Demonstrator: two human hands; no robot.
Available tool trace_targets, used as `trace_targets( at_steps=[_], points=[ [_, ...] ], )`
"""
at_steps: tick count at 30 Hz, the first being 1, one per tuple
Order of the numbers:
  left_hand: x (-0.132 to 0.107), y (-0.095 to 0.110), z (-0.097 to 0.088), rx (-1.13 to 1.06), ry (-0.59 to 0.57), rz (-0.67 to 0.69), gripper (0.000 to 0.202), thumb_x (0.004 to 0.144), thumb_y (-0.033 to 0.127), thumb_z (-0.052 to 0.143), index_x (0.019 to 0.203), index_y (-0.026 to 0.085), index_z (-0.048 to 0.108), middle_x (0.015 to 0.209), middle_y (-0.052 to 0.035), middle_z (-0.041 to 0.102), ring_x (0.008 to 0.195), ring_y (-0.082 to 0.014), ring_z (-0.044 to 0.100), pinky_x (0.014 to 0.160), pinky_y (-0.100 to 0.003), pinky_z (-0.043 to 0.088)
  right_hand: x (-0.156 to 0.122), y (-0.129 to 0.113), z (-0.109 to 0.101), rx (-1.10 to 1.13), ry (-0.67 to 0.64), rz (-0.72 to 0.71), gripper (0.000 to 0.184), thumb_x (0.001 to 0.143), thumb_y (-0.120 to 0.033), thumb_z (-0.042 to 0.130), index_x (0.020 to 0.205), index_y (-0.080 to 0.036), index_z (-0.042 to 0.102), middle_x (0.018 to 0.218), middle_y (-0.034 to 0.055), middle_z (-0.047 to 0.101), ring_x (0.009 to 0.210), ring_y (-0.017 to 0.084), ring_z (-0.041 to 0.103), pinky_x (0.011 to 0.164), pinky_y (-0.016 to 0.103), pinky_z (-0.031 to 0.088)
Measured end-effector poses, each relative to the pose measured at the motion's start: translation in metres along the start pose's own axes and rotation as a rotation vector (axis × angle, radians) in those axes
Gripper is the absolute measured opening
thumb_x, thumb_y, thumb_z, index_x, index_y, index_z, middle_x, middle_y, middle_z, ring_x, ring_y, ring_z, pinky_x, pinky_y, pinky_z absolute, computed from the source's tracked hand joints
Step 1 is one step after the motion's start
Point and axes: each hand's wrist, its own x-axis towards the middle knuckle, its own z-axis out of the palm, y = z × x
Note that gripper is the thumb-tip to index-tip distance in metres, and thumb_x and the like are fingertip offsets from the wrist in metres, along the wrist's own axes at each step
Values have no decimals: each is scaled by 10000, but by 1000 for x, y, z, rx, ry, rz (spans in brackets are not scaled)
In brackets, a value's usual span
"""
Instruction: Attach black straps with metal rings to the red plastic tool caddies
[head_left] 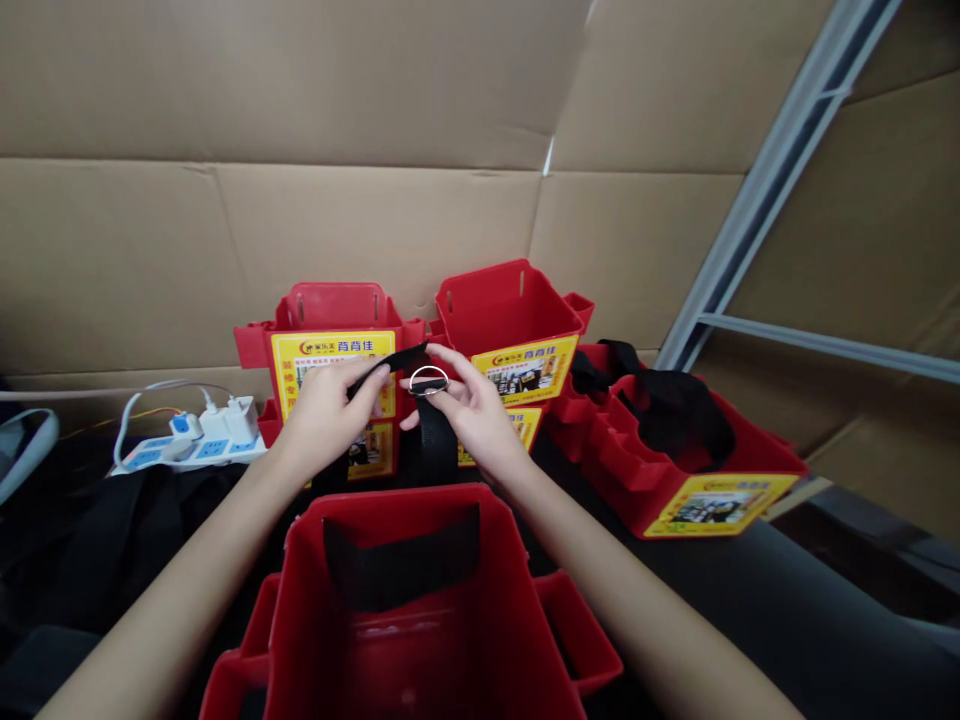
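Just in front of me stands a red plastic bucket [409,650] with side pockets, a black strap [405,560] lying across the inside of its far wall. Above its far rim, my left hand [330,405] pinches the end of a black webbing strap [394,362]. My right hand [480,405] holds two metal rings [429,381] between its fingers, with a loop of black webbing [437,440] hanging from them. The strap end in my left hand reaches up beside the rings; whether it passes through them I cannot tell.
Behind my hands, red buckets with yellow labels stand stacked at left [337,310] and right [517,310]. Another red bucket [675,460] holding black straps stands farther right. A white power strip [195,450] with plugs and black straps [127,540] lie at left. Cardboard [337,220] lines the back.
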Motion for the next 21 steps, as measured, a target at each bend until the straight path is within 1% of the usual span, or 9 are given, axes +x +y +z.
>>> trace_targets(
  at_steps=[3,5,7,9,12,15,17,19,21],
  points=[
    [-1,2,1,-47,64,37,311,866,323,449,1029,173,668,869,-60,701,833,-220,631,795,-311,452,1,0,-2,-14,41,13,315,767,-152,527,1068,-226,584,966,13,682,636,116,669,779,282,507],
    [-2,4,1,-89,73,62,361,859,360,476,1146,198,625,974,-65,689,941,-226,609,856,-322,434,3,1,-4,1,67,66,197,760,-169,523,910,-177,650,865,22,696,652,130,670,747,275,509],
    [-3,6,1,-109,29,69,409,856,401,485,1208,219,587,913,-60,685,896,-216,605,847,-330,432,3,3,-5,36,92,116,188,763,-196,516,857,-156,673,779,31,697,683,145,668,705,266,514],
    [-4,9,2,-113,-31,78,409,869,404,460,1216,223,580,808,-48,657,795,-196,587,803,-334,437,3,4,-4,65,116,134,213,762,-217,519,883,-149,681,776,43,700,715,154,666,672,260,518],
    [-4,12,5,-171,-78,88,339,859,330,480,1144,227,632,802,-38,630,780,-178,559,789,-334,436,2,4,-2,107,137,158,249,766,-262,530,926,-143,679,826,61,705,725,156,664,615,246,524],
    [-3,13,12,-379,-72,-63,280,741,197,591,1007,203,678,894,-36,653,840,-178,580,782,-313,464,1,3,-1,127,155,178,250,769,-275,539,929,-146,680,845,60,703,701,137,661,573,224,529],
    [-3,11,16,-506,-41,-194,204,678,170,629,879,176,665,865,-31,659,783,-168,599,673,-266,496,1,2,0,127,162,188,231,761,-274,557,909,-151,685,867,56,701,705,129,659,557,209,530],
    [-4,8,20,-554,-1,-281,124,661,215,655,765,164,613,776,-22,642,661,-147,588,518,-219,480,1,3,1,124,162,188,213,755,-278,579,891,-157,690,901,51,698,741,129,659,565,202,536],
    [-4,4,22,-572,50,-340,156,665,273,663,714,163,563,716,-11,613,585,-129,563,440,-198,457,1,5,2,119,149,184,203,761,-282,589,892,-165,692,922,47,695,790,133,658,591,203,544]
  ],
)
